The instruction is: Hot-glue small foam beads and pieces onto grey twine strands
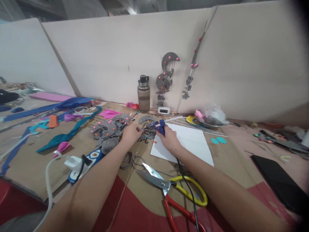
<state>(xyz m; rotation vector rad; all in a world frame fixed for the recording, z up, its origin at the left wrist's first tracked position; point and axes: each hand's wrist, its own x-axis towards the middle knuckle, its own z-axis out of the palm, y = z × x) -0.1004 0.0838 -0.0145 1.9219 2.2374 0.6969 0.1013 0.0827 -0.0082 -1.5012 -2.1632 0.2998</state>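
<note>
Glue gun applied to grey cutout pieces, centre of frame.

The right hand (170,139) grips the blue glue gun (160,126), fingers curled around its body, nozzle directed left; its black cord (187,183) trails toward the lower edge of the frame. The left hand (131,133) sits just left of the nozzle, fingertips pressed together, pinching a small grey cutout piece (145,128) that lies between the two hands. The sheet of white paper (190,141) lies under and right of the right hand. Scissors (169,187) with yellow and red handles lie below centre. A water bottle (143,94) stands upright against the back panel, above the hands.
</note>
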